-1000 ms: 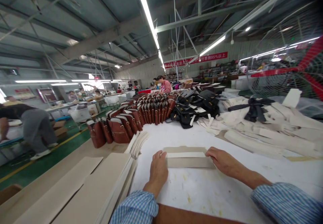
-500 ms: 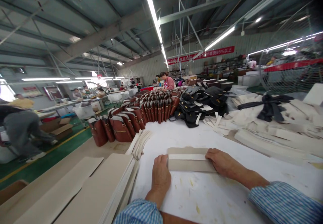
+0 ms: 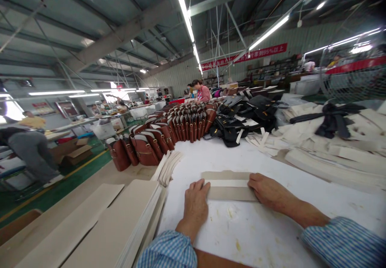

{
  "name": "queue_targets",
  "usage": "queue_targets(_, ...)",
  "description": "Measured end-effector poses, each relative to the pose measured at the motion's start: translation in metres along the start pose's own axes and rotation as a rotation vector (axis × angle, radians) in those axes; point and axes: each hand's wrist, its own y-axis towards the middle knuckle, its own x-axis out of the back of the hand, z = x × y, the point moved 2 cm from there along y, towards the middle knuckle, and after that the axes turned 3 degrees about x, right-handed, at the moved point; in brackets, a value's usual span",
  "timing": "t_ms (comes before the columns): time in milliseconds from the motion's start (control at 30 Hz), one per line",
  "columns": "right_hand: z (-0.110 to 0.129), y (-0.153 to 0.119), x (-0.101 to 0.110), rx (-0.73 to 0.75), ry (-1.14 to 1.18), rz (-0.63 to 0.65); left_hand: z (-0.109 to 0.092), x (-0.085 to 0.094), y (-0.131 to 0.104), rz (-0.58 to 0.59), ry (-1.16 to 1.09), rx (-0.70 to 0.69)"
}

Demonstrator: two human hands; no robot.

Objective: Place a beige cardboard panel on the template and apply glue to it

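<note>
Where two hands meet one beige card piece (image 3: 229,187), left hand (image 3: 196,207) and right hand (image 3: 267,191) fingers pressing flat, seemingly ungripped.

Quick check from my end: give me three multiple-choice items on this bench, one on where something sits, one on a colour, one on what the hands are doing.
1. Where is the brown bag row relative to the hands?
A. Beyond them, to the left
B. Right of them
C. Under the table

2. What colour is the strip across the card piece?
A. Red
B. White
C. Black

3. How do the left hand and right hand stand?
A. Both lifted clear
B. One at each end of the piece, pressing it on the table
C. One holds a bag

Answers: 1 A, the row runs up the left side; 2 B, it is pale against the tan; 3 B, fingers rest on both ends.
</note>
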Motion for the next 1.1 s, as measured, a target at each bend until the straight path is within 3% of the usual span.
queue_targets(233,0.001,0.005,0.008,-0.063,0.103,-0.014,-0.001,0.001,0.0,-0.028,0.031,0.015)
queue_targets(400,-0.025,-0.006,0.026,-0.215,0.268,-0.12,-0.001,0.001,-0.002,-0.056,0.052,0.037)
queue_targets(533,-0.043,-0.027,0.022,-0.327,0.381,-0.099,-0.001,0.001,-0.002,-0.122,0.056,0.067)
queue_targets(800,-0.03,-0.043,0.009,-0.226,0.451,-0.08,-0.001,0.001,0.0,-0.126,0.072,0.057)
queue_targets(1100,-0.017,-0.049,0.006,-0.197,0.269,-0.048,-0.002,0.002,0.0,-0.065,0.024,-0.008)
